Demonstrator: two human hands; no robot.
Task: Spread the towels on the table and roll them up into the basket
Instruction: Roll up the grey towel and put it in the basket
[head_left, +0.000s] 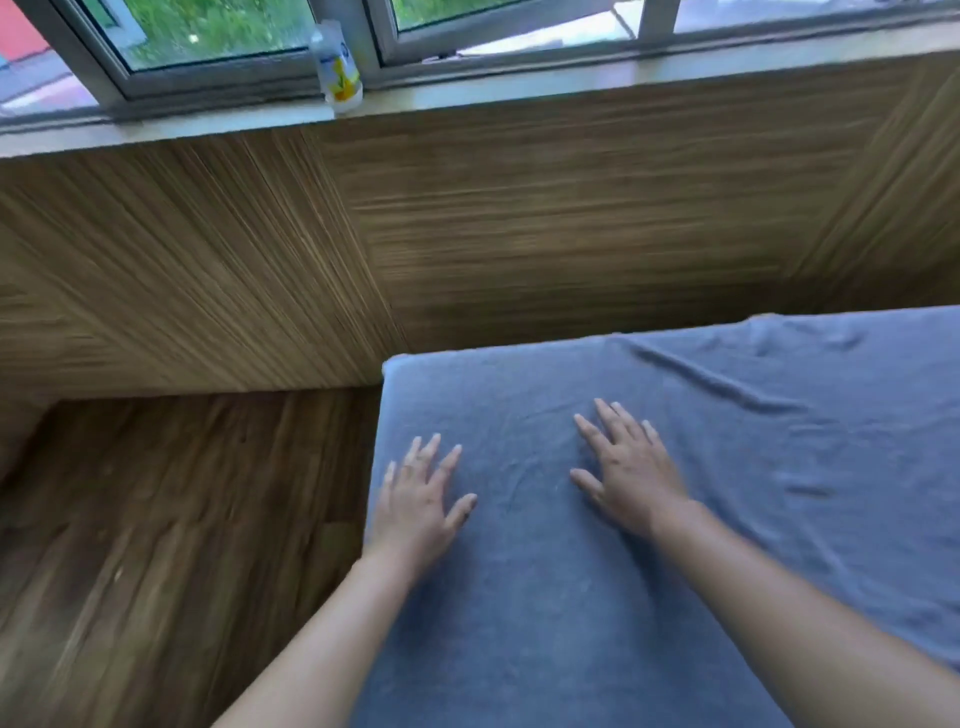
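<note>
Head view: blue towel (701, 519) lies spread across the table, creased toward the far right. Left hand (415, 506) presses flat near its left edge, fingers splayed; right hand (631, 480) rests flat alongside, fingers straight.

Both hands lie flat, palms down, fingers spread — left hand (418, 506), right hand (631, 475) — forearms bare.

The person shows only as two arms and hands, all uncovered. The left forearm (322, 639) and right forearm (810, 613) are bare right down to the lower edge of the view, and both wrists are bare too. The left hand (415, 512) and right hand (631, 480) have slim fingers (589, 434) with rounded nails (615, 406). A faint band on one left finger may be a ring; the blur leaves it unsure.
</note>
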